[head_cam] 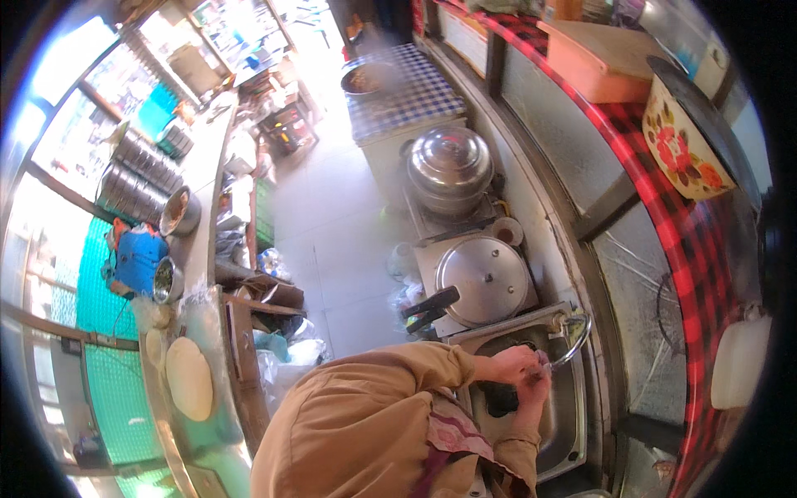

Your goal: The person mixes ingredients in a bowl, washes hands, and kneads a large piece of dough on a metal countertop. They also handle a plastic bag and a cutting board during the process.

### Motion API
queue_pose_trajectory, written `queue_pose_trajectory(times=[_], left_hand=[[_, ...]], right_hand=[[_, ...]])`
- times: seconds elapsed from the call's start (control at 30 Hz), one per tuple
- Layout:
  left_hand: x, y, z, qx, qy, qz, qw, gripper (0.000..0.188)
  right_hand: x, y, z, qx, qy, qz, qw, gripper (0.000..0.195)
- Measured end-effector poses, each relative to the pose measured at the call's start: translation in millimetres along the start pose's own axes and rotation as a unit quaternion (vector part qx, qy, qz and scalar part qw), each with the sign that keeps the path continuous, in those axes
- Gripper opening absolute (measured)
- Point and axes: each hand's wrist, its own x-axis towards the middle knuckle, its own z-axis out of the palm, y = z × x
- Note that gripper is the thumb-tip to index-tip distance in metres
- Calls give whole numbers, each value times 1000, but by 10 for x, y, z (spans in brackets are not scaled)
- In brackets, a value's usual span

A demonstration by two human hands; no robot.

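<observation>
Both my hands meet over a stainless steel sink [563, 429], right by the curved metal faucet [584, 339]. My left hand [515, 365] reaches in from the upper side, its fingers against my right hand [533, 389]. Whether anything small is pinched between the fingers is too blurred to tell. Below the hands, a dark object [500, 398] lies in the basin, partly covered by them. Tan sleeves [398, 367] cover both forearms.
A lidded pressure cooker [482, 280] stands beside the sink, its black handle [433, 305] jutting over the floor. Behind it is a large lidded metal pot [449, 165]. Round dough [188, 378] lies on the opposite counter. A red-black checked cloth [647, 187] covers the ledge at right.
</observation>
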Motion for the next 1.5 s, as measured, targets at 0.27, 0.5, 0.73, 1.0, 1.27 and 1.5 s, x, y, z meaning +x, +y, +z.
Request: queue_pose_trajectory(times=[0.27, 0.5, 0.73, 1.0, 1.27, 1.5], left_hand=[[-69, 149, -217, 52, -103, 153, 981, 66], [239, 145, -144, -133, -143, -264, 944, 20], [250, -109, 569, -76, 113, -188, 973, 19], [-154, 239, -253, 45, 89, 120, 988, 49], [-12, 241, -171, 222, -185, 157, 944, 42], [23, 539, 42, 282, -194, 10, 940, 11]], right_hand=[[-402, -233, 47, -124, -61, 209, 968, 14], [-197, -724, 34, -261, 49, 219, 939, 25], [-219, -240, 536, -77, 33, 74, 994, 30], [-89, -257, 93, -66, -16, 72, 995, 13], [-385, -377, 85, -280, -132, 279, 909, 26], [-516, -187, -202, -762, -56, -14, 645, 16]])
